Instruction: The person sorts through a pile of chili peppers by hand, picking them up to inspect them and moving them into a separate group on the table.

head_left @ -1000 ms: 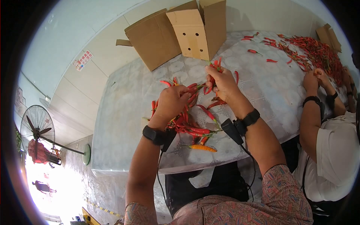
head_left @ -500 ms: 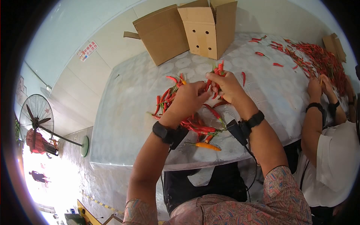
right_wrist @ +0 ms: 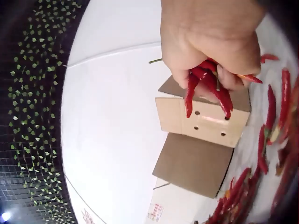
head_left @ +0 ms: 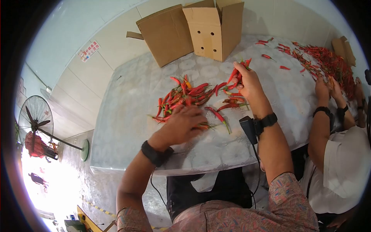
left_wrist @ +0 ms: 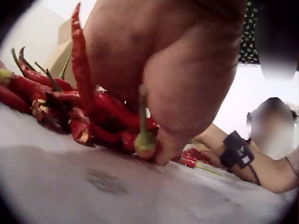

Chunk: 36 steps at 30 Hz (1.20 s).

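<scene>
My left hand [head_left: 181,124] lies across the near side of a loose pile of red chili peppers [head_left: 199,91], fingers spread and slightly blurred. In the left wrist view the hand [left_wrist: 182,70] reaches down among the chilies [left_wrist: 81,56], close above the tablecloth, and its fingertips are partly hidden. My right hand [head_left: 249,81] grips a small bunch of red chilies [head_left: 234,73] above the table, to the right of the pile. Tips of that bunch [right_wrist: 210,86] stick out between fingers and thumb in the right wrist view. Several single chilies [head_left: 218,115] lie between both hands.
Two cardboard boxes [head_left: 166,36] stand at the back of the cloth-covered table [head_left: 127,112]. A larger heap of chilies [head_left: 332,58] lies at the far right, where another person's hands [head_left: 324,91] work. A floor fan [head_left: 36,120] stands off to the left.
My left hand has moved from beside the right hand down to the pile's near side, its fingers now spread. My right hand has moved right with its chilies. The orange chili in front is out of sight.
</scene>
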Motion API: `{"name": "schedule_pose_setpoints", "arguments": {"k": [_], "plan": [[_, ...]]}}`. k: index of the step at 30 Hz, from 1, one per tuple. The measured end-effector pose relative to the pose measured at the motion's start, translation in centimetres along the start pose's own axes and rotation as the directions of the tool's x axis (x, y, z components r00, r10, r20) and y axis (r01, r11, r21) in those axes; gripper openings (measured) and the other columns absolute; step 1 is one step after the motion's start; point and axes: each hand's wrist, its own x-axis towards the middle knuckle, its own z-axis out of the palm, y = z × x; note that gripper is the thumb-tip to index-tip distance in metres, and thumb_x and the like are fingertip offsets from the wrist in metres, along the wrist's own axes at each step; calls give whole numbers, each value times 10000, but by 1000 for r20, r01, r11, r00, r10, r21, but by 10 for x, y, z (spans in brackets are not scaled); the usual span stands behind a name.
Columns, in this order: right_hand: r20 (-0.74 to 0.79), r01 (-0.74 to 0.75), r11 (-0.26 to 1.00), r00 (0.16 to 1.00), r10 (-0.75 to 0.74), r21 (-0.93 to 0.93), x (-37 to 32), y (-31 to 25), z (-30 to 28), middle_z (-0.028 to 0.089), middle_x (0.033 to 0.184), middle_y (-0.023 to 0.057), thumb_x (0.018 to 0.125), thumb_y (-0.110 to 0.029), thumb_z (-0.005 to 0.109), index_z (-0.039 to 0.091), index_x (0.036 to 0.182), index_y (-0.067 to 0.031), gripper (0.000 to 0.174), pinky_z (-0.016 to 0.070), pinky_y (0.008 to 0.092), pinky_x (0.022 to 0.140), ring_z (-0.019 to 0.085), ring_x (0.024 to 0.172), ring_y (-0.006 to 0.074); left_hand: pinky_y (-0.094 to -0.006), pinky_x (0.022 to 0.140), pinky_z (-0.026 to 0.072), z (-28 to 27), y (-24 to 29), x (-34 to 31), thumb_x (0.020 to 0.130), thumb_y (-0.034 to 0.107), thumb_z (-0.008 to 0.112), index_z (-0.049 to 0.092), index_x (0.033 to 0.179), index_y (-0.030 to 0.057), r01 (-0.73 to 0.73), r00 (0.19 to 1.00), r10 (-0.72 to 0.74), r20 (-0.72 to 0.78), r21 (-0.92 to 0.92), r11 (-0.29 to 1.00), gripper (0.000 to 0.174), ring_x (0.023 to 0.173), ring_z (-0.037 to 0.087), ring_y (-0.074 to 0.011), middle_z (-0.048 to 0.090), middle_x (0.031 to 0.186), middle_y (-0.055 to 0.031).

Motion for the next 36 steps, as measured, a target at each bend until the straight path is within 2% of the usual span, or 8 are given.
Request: {"name": "schedule_pose_setpoints", "arguments": {"k": [8, 11, 13, 16, 22, 29, 32, 36], "plan": [[-124, 145, 937, 973, -193, -319, 12, -35, -51, 541, 536, 60, 776, -238, 647, 524, 685, -55, 239, 243, 239, 326, 462, 416, 99, -407, 938, 352, -25, -43, -18, 686, 105, 624, 632, 977, 70, 535, 845, -524, -108, 127, 835, 293, 1085, 506, -271, 589, 1080, -110], [-197, 74, 764, 946, -257, -641, 29, -33, -77, 589, 575, 111, 750, -261, 641, 569, 681, -17, 264, 385, 306, 384, 557, 460, 183, -389, 901, 404, -24, -32, -2, 678, 56, 618, 629, 974, 46, 349, 919, -345, -193, -13, 937, 297, 1035, 536, -290, 597, 1052, -134], [-156, -12, 323, 893, -423, -946, 32, -30, -81, 598, 589, 127, 770, -260, 620, 591, 689, -16, 258, 450, 341, 472, 592, 497, 221, -382, 862, 442, -18, -20, 18, 661, 17, 622, 624, 975, 39, 99, 967, -135, -218, -170, 980, 316, 977, 559, -312, 605, 1007, -145], [-175, -133, 148, 932, -319, -980, 38, -22, -84, 648, 772, 213, 722, -279, 625, 644, 816, 6, 300, 497, 429, 717, 645, 757, 352, -392, 829, 449, -9, 6, 44, 656, 26, 635, 631, 964, 59, -24, 990, -2, -139, -184, 983, 310, 950, 561, -306, 607, 978, -135], [-158, -204, -119, 935, -316, -972, 18, -15, -47, 646, 929, 189, 691, -273, 665, 657, 895, -33, 314, 493, 426, 772, 625, 892, 332, -396, 737, 460, 14, 22, 64, 688, 83, 627, 621, 854, 73, 55, 998, -52, -34, 77, 996, 166, 857, 573, -302, 605, 907, -100], [-14, -44, -122, 972, -233, -992, 31, 0, -46, 651, 848, 193, 680, -247, 662, 657, 855, -17, 289, 499, 410, 736, 635, 832, 330, -372, 666, 464, 9, 2, 60, 741, 108, 596, 619, 857, 56, 157, 983, -160, -86, -33, 987, 130, 747, 590, -268, 606, 810, -112], [27, 50, 151, 989, -148, -987, 34, 1, -39, 644, 796, 207, 680, -231, 659, 649, 834, 1, 279, 495, 402, 707, 635, 787, 331, -304, 641, 456, -1, -15, 59, 805, 125, 571, 615, 903, 26, 116, 936, -249, -248, -451, 885, 146, 699, 586, -199, 620, 775, -83], [100, 130, 356, 990, -100, -926, 19, 1, -18, 636, 785, 209, 692, -220, 659, 644, 836, 6, 268, 487, 397, 693, 627, 768, 341, -247, 647, 453, -5, -33, 54, 891, 138, 507, 587, 962, 12, 166, 832, -545, -101, -892, 420, 164, 718, 574, -103, 609, 796, -12]]}}
